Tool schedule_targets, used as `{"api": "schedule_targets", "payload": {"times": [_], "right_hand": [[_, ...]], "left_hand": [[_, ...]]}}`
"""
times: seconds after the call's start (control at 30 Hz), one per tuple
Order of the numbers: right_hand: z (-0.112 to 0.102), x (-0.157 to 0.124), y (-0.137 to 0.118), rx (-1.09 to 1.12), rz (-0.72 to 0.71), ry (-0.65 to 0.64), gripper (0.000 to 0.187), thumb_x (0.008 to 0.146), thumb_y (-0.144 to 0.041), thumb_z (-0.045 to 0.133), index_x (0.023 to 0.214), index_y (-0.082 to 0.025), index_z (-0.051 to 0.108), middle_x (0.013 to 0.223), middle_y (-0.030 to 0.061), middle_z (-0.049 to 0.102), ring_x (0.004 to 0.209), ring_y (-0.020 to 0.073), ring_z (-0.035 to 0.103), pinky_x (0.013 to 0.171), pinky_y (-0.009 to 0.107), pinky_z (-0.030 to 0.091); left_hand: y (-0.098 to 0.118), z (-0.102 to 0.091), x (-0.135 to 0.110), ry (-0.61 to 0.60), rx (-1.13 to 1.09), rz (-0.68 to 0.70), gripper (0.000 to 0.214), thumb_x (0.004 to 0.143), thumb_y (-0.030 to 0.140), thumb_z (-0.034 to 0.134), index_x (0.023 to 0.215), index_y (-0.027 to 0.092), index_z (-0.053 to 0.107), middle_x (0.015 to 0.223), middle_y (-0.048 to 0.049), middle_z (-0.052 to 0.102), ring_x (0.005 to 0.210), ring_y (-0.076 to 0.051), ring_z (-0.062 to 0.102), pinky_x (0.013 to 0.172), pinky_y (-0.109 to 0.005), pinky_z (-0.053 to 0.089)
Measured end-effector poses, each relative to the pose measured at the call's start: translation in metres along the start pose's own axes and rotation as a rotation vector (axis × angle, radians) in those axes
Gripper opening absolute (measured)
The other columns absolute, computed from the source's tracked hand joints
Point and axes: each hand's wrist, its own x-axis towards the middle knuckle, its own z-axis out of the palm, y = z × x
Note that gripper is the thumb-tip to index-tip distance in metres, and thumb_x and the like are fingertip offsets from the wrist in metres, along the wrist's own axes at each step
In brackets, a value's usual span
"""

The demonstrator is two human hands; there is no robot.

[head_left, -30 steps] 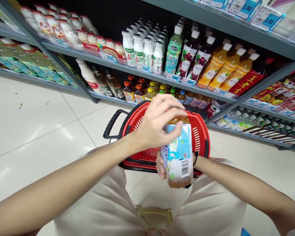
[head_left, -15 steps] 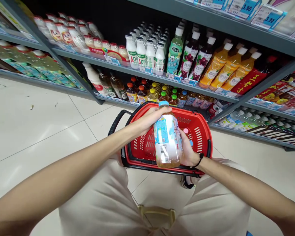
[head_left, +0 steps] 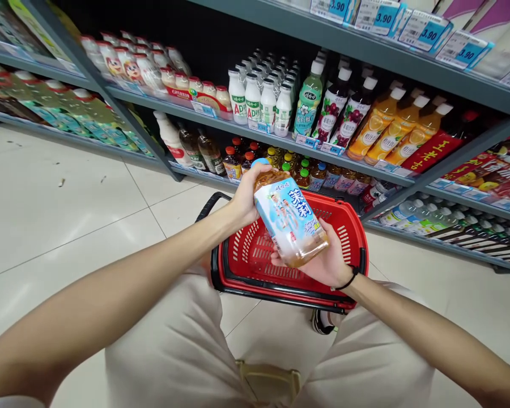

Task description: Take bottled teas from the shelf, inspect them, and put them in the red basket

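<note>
A large drink bottle with a blue cap, a light-blue label and amber liquid is tilted above the red shopping basket. My left hand is wrapped round its upper end, just below the cap. Its base rests against my right hand, with the thumb along one side and the fingers beneath. The printed front of the label faces up toward me. Part of the basket's inside is hidden behind the bottle and my right hand.
Ahead stands a grey shelf with white milk-drink bottles, orange juice bottles and several price tags. Smaller capped bottles line the lower level, behind the basket. Tiled floor extends to the left.
The bottle has been turned from its barcode side to its printed front and tilted, its base swinging right. My left hand has moved slightly left; my right hand has shifted under the base.
</note>
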Motion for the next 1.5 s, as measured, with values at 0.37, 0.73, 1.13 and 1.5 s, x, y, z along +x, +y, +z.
{"api": "schedule_targets", "payload": {"times": [0.37,0.73,1.13,1.5], "right_hand": [[-0.007,0.0,-0.012,-0.352,-0.239,0.141,0.051,0.09,-0.052,0.077,0.133,-0.027,0.068,0.144,0.0048,0.068,0.134,0.0263,0.063,0.117,0.042,0.048],[-0.019,-0.005,0.0,-0.908,-0.354,0.319,0.079,0.078,-0.046,0.092,0.145,-0.027,0.056,0.138,0.0086,0.063,0.124,0.0243,0.062,0.108,0.039,0.051],[-0.023,0.006,-0.02,-0.726,-0.076,0.114,0.072,0.067,-0.037,0.099,0.128,-0.022,0.063,0.137,0.0078,0.07,0.121,0.0239,0.067,0.11,0.04,0.053],[-0.015,0.004,-0.014,-0.713,0.04,0.149,0.075,0.068,-0.05,0.095,0.129,-0.019,0.063,0.128,0.0094,0.075,0.12,0.027,0.07,0.109,0.043,0.056]], "left_hand": [[0.012,-0.002,-0.002,-0.062,0.158,0.015,0.035,0.072,0.047,0.081,0.09,0.02,0.07,0.097,-0.0076,0.081,0.1,-0.027,0.077,0.095,-0.04,0.059],[0.002,-0.005,-0.004,-0.053,0.207,-0.087,0.025,0.068,0.034,0.079,0.081,0.014,0.07,0.088,-0.0103,0.078,0.074,-0.019,0.07,0.08,-0.034,0.058],[-0.004,0.005,-0.013,-0.077,0.192,0.038,0.018,0.062,0.028,0.08,0.074,0.015,0.073,0.081,-0.0042,0.073,0.074,-0.017,0.067,0.074,-0.03,0.057],[-0.02,-0.004,-0.006,-0.027,0.207,-0.099,0.023,0.06,0.029,0.082,0.072,0.014,0.07,0.076,-0.0048,0.071,0.069,-0.017,0.065,0.069,-0.031,0.055]]}}
